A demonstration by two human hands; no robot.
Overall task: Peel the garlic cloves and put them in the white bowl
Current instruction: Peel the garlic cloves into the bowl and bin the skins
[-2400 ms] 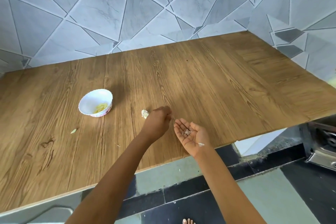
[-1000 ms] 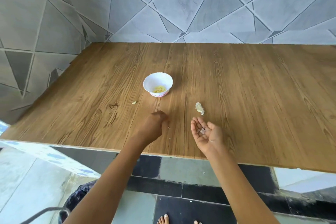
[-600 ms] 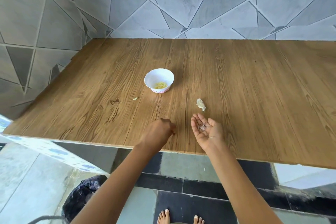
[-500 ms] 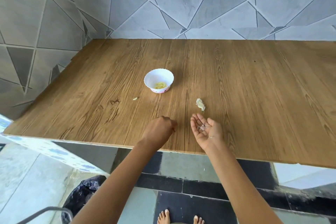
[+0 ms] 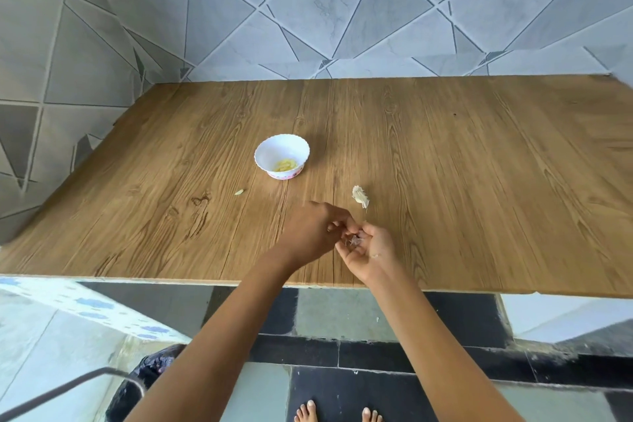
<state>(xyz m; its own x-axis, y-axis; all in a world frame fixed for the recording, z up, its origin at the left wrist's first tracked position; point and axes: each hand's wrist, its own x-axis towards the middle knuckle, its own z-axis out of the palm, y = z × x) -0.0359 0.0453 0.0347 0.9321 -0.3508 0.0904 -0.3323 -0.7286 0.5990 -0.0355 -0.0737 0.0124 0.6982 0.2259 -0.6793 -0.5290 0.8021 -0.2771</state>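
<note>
The white bowl (image 5: 263,151) stands mid-table with pale yellow peeled cloves (image 5: 285,165) in its bottom. An unpeeled garlic piece (image 5: 360,196) lies on the wood to the bowl's right, just beyond my hands. My right hand (image 5: 371,252) is turned palm up and cupped over the table's front part, carrying papery garlic peel scraps (image 5: 352,240). My left hand (image 5: 310,233) is pressed against it from the left, its curled fingertips pinching at those scraps.
The wooden table (image 5: 462,181) meets tiled walls at the back and left. A small garlic bit (image 5: 239,192) lies left of the bowl. Below the table's front edge are a black bin bag (image 5: 147,377) and my bare feet (image 5: 337,413).
My left hand has moved right from the table surface into my right palm. My right hand stays palm up with the scraps, its fingers curled in a little more.
</note>
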